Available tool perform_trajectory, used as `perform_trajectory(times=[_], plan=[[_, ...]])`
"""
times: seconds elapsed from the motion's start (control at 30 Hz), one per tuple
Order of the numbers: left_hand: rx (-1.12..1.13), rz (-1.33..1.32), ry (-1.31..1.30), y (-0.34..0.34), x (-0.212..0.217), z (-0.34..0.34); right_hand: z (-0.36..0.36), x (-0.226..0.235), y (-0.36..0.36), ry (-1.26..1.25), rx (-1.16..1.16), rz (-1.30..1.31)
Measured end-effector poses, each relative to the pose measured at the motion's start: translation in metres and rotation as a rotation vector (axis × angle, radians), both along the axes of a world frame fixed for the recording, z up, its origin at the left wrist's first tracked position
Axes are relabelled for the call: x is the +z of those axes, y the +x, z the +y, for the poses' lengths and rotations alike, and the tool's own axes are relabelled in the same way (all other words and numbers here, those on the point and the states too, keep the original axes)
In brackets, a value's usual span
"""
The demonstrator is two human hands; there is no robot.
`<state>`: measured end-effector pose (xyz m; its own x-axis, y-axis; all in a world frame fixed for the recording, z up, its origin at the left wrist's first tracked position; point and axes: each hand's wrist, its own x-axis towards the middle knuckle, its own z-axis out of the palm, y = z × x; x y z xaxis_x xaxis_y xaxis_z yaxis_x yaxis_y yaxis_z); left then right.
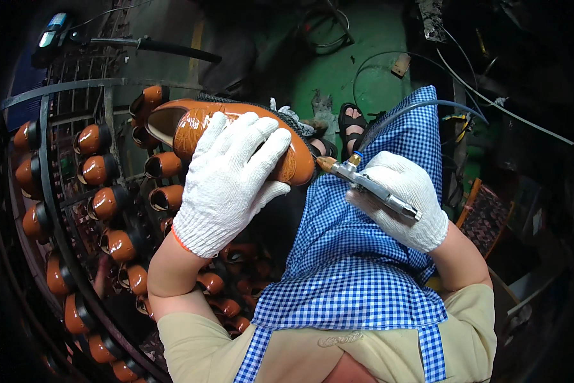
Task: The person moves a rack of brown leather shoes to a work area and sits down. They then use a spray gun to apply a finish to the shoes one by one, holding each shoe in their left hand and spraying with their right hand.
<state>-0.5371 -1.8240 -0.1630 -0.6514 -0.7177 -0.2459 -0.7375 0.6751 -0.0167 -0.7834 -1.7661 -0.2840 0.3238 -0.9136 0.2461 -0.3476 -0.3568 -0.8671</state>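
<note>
A glossy orange-brown shoe [298,163] with a black sole lies on its side under my left hand [232,172], its toe pointing right and its opening at the left. My left hand, in a white knit glove, is wrapped over the upper and grips it. In my gloved right hand [403,198] is a metal air blow gun [379,191] with a brass nozzle and a blue hose fitting. The nozzle points at the toe, close to the sole edge. Most of my right fingers are hidden beneath the gun's body.
A metal rack [47,159] with several brown shoes [105,203] stands along my left. More shoes lie low behind my left arm. A grey air hose [421,104] arcs from the gun to the right. My checked apron [357,281] covers my lap; a sandalled foot [352,124] rests on the green floor.
</note>
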Motion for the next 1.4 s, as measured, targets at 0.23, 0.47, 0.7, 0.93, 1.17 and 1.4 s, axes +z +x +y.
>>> perform_trajectory(times=[0.23, 0.47, 0.7, 0.93, 1.17, 1.4], plan=[[0.09, 0.036, -0.084, -0.017, -0.006, -0.017, -0.006, -0.003, 0.0, -0.01, -0.127, 0.023], [0.244, -0.045, -0.167, -0.031, -0.012, -0.055, -0.042, -0.014, 0.018, -0.056, -0.27, -0.139], [0.443, -0.169, -0.185, -0.017, -0.014, -0.108, -0.092, -0.033, 0.071, -0.027, -0.308, -0.293], [0.593, -0.204, -0.073, 0.02, -0.016, -0.146, -0.101, -0.043, 0.111, -0.037, -0.305, -0.289], [0.771, -0.215, 0.01, 0.05, -0.022, -0.161, -0.081, -0.047, 0.124, -0.118, -0.263, -0.267], [0.867, -0.156, 0.013, 0.06, -0.023, -0.159, -0.057, -0.044, 0.129, -0.188, -0.239, -0.252]])
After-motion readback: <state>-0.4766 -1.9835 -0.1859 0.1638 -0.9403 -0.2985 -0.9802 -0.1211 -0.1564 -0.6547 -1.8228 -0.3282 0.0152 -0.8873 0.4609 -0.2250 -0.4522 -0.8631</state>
